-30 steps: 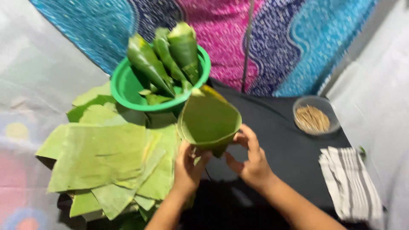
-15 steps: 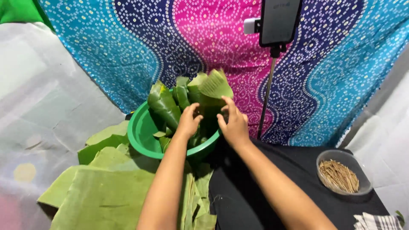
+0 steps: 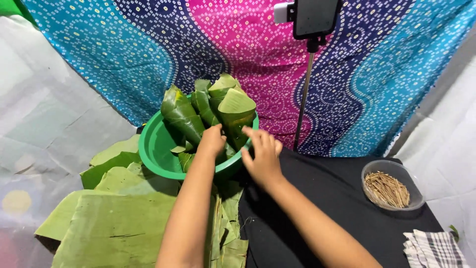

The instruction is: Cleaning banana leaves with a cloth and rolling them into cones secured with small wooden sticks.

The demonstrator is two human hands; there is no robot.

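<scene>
**Setting a leaf cone in the bowl**

The leaf cone [image 3: 237, 111] I am working on stands point-down in the green bowl [image 3: 153, 151], leaning against the other cones [image 3: 182, 115] already packed there, its folded top facing up. My left hand [image 3: 212, 141] is inside the bowl at the base of that cone, fingers curled around its lower part. Whether I grip it or only steady it I cannot tell, since the fingertips are hidden. My right hand [image 3: 262, 158] rests at the bowl's near rim with fingers spread and loose, holding nothing.

I judge this as the placing step: the cone is seated, and what comes next calls for letting go gently so the stack does not tip.

The bowl is crowded on the right side, with some bare room at its left wall. Below it lies the pile of flat leaves [image 3: 111, 226], close to my left forearm. To the right the black cloth [image 3: 317, 198] is open, with the tub of sticks [image 3: 391, 187] well apart and a striped towel [image 3: 434, 249] by the corner. A phone stand [image 3: 303, 106] rises just behind the bowl.
</scene>
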